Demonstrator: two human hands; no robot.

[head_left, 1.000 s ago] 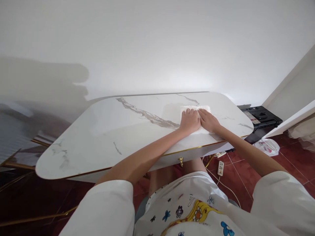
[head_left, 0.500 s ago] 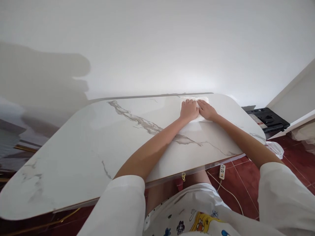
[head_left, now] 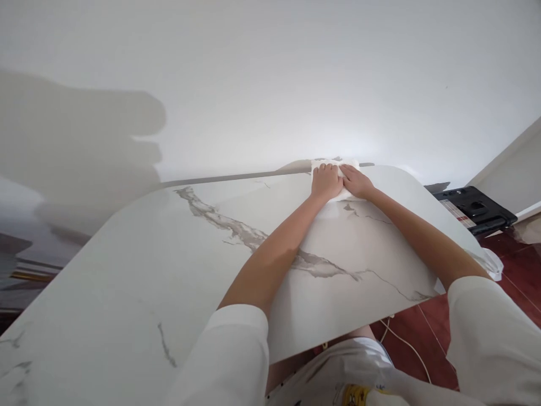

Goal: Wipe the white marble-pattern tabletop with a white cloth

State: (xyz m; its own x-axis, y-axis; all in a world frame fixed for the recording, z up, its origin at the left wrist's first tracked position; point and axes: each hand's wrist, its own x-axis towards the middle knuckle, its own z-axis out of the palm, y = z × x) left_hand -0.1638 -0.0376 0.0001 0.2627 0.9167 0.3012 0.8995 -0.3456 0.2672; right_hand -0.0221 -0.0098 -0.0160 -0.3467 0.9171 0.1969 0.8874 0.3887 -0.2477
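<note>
A white cloth (head_left: 349,194) lies folded at the far edge of the marble-patterned tabletop (head_left: 203,282), close to the wall. My left hand (head_left: 327,181) presses down on its left part, fingers curled over it. Beside it, touching at the thumbs, my right hand (head_left: 355,181) grips the cloth's right part with fingers together and slanting left. Both arms reach far forward over the table. Much of the cloth is hidden under my hands.
A pale wall (head_left: 270,84) stands right behind the table. To the right are a black case-like object (head_left: 477,207) and a white plastic bag (head_left: 493,262). A white cable (head_left: 412,349) runs over the red tiled floor (head_left: 439,332).
Both hands have pushed the cloth slightly farther away, up to the tabletop's back edge. My view has come nearer to the table, and the power strip below is now hidden.
</note>
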